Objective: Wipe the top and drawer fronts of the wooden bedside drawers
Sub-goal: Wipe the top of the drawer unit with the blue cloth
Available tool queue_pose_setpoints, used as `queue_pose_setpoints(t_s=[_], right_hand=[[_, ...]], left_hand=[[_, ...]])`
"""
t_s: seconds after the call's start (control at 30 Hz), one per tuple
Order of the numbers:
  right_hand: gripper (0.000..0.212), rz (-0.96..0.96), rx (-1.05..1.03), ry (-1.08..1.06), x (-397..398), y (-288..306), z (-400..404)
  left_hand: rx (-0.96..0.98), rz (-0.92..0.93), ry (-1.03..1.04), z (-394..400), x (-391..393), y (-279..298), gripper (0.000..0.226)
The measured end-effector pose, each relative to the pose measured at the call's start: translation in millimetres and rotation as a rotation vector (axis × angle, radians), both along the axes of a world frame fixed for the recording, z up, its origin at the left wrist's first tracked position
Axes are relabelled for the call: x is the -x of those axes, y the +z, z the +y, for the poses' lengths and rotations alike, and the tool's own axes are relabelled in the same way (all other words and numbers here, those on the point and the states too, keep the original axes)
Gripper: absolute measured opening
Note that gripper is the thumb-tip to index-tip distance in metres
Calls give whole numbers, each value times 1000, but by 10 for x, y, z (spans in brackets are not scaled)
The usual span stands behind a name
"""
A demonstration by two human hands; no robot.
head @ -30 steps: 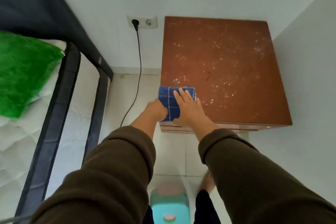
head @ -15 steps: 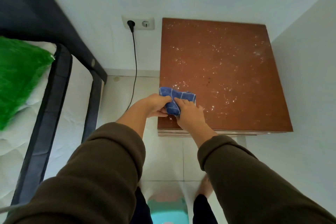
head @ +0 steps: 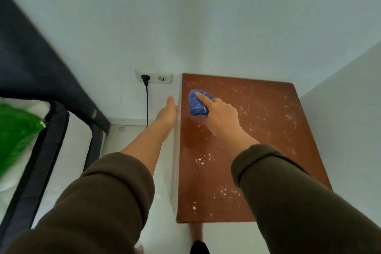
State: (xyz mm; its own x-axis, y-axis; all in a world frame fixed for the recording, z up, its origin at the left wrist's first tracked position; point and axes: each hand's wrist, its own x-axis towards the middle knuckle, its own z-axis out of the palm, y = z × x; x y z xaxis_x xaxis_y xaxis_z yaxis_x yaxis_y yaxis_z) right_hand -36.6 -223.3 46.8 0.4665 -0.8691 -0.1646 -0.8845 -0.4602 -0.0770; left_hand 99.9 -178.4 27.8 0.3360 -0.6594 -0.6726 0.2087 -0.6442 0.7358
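Wooden bedside drawers stand in the corner, back edge against the rear wall, right side close to the side wall. Only the brown top shows from here; the drawer fronts are out of sight below the near edge.

Blue cloth sits bunched at the far left corner of the top. Right hand lies over it, index finger stretched along the cloth, remaining fingers curled round the bundle: grip clamped on the cloth, pressing it to the wood.

Left hand is flat and released, fingers straight, alongside the left edge of the top. Touching the side panel or just off it, cannot tell.

White specks are scattered over most of the top, thickest in the middle and toward the right. The strip down the left side looks cleaner, with a slight damp sheen. A small clump remains mid-left, another nearer the front.

Risks as I judge them:
- Cloth is wadded small, so each pass covers a narrow band; gaps between passes would leave streaks of specks.
- Strokes running leftward would push debris over the edge onto the floor, or toward the wall socket and the plugged black cable just beside that corner.
- A damp cloth strayed off the corner toward the socket is the hazard worth watching.
- A loaded cloth may smear rather than lift; it likely needs refolding.
- Far right corner is a long reach from here; easily missed.
- Fronts appear not yet reached.
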Motion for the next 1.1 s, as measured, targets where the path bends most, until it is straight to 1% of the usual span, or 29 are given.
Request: queue_pose_setpoints(t_s=[0.1, 0.2, 0.37, 0.47, 0.53, 0.6, 0.77, 0.93, 1.1], right_hand=[[60, 11, 19, 37, -262, -85, -624], [60, 24, 7, 84, -502, -298, -1169], [57, 98, -128, 126, -737, -717, -1615], [61, 122, -232, 78, -783, -881, -1689], [66, 125, -244, 81, -804, -924, -1699], [63, 116, -236, 87, -841, -940, -1721], [51, 113, -206, 87, -912, -956, -1772], [49, 146, -192, 141, -880, -921, -1760], [43, 137, -236, 157, -790, -858, -1421]], left_hand=[[-2, 8, 79, -383, -77, -192, 70], [1, 67, 170, -751, -185, -396, 74], [-63, 226, 221, -1127, -292, -671, 83], [-77, 353, 155, -1212, -293, -723, 93], [-81, 392, 96, -1243, -298, -741, 98], [-92, 402, 87, -1259, -322, -777, 102], [-81, 458, 143, -1215, -345, -819, 107], [-93, 454, 174, -1104, -292, -783, 108], [-132, 419, 173, -864, -209, -735, 108]])
